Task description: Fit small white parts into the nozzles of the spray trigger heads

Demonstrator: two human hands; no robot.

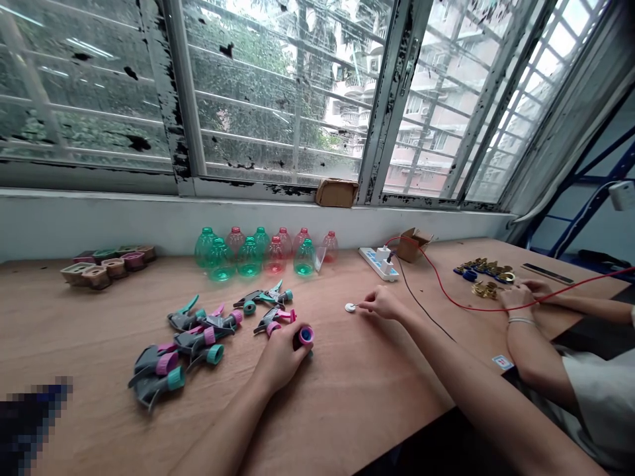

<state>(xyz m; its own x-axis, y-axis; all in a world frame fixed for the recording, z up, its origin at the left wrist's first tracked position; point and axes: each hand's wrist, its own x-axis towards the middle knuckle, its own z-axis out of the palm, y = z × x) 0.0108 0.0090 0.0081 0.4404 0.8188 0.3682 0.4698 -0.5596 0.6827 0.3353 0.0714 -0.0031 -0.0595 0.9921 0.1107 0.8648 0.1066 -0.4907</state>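
Note:
My left hand [284, 357] is closed around a spray trigger head with a pink collar [306, 335], whose open end faces up toward me. Most of its body is hidden by my fingers. My right hand [381, 303] reaches across the table, its fingers pinched at the edge of a small white disc [350, 308]. Left of my hands lie several grey trigger heads with pink or teal collars, among them a teal-collared one [157, 387]. Another pink-and-grey trigger head [268, 322] lies just beyond my left hand, with a teal one [278, 293] behind it.
Green bottles [249, 258] and red bottles [276, 256] stand along the wall. A power strip [380, 264] has cables running right, including a red cable [446, 291]. Small containers [96, 276] sit at left. At right, a co-worker's hands [518, 297] handle gold-coloured parts [486, 289].

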